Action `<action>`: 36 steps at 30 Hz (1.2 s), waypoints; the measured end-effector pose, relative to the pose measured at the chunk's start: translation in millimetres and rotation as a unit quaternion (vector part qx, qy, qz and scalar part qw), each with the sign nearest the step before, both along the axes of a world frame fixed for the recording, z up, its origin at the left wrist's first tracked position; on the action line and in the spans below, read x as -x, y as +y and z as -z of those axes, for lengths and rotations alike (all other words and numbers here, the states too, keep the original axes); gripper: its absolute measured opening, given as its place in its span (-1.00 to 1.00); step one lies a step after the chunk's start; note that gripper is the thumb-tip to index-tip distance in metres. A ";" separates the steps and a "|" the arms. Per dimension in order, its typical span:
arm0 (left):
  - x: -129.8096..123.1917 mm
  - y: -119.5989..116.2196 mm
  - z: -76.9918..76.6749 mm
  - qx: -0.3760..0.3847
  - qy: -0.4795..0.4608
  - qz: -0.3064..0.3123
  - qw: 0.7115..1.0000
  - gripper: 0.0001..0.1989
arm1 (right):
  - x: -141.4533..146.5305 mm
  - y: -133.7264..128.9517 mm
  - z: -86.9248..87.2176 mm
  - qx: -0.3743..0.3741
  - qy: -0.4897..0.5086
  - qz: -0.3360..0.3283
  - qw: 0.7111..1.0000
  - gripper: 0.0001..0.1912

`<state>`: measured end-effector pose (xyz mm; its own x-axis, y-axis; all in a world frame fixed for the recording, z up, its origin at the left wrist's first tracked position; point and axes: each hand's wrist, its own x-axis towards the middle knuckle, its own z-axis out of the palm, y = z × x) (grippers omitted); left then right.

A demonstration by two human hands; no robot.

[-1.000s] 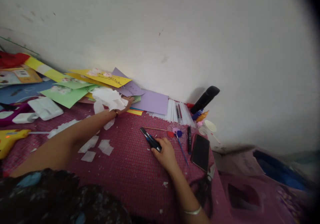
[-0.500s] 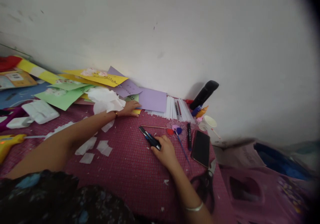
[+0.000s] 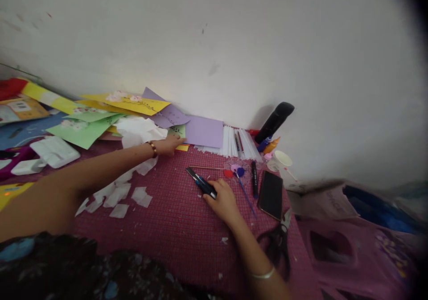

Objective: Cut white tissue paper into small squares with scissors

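My right hand (image 3: 224, 200) is closed round a black utility knife (image 3: 201, 182), its blade end pointing away to the upper left over the red checked cloth. At the back of the table, my left hand (image 3: 170, 144) reaches with fingers stretched out to the lower left corner of a purple sheet of paper (image 3: 204, 132). Beside those fingers lie a green card (image 3: 177, 131) with dark brush marks and a yellow paper edge (image 3: 183, 148). Whether the fingertips touch the purple sheet is hard to tell. Crumpled white tissue paper (image 3: 140, 129) sits behind the left wrist.
White glue sticks (image 3: 230, 141) lie by the wall. Paint blobs (image 3: 235, 171), a thin brush (image 3: 245, 194), a marker (image 3: 254, 179), a phone (image 3: 271, 195) and scissors (image 3: 277, 242) are on the right. Decorated cards (image 3: 133, 104), tissue squares (image 3: 141, 196) and a yellow glue gun (image 3: 13, 193) occupy the left.
My left hand has drawn back slightly to the left and its fingers are less spread. The right hand keeps the utility knife in nearly the same spot. The view has shifted a little.
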<state>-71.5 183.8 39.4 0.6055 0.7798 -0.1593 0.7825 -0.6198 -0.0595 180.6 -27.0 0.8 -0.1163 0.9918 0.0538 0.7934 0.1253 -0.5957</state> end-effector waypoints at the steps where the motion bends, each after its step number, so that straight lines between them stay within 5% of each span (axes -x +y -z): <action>1: -1.5 2.0 0.6 0.000 -0.002 -0.008 1.000 -0.18 | 0.0 0.0 -0.1 0.002 -0.001 0.000 1.000 -0.57; 7: -5.3 11.9 10.6 -0.030 -0.044 -0.043 0.998 -0.19 | 0.1 0.0 -0.3 -0.005 -0.006 0.002 1.000 -0.60; 13: 5.3 22.1 15.7 -0.076 -0.085 -0.073 0.991 -0.56 | 0.6 -0.5 -0.7 -0.010 -0.007 0.002 1.000 -0.60; 24: -28.0 4.9 4.3 -0.053 -0.024 0.000 0.998 -0.79 | 0.9 0.1 0.0 -0.009 -0.007 0.002 1.000 -0.60; 36: -26.5 10.2 1.8 -0.024 -0.011 0.049 0.998 -0.81 | 0.4 -0.5 -1.1 -0.013 -0.010 -0.005 1.000 -0.60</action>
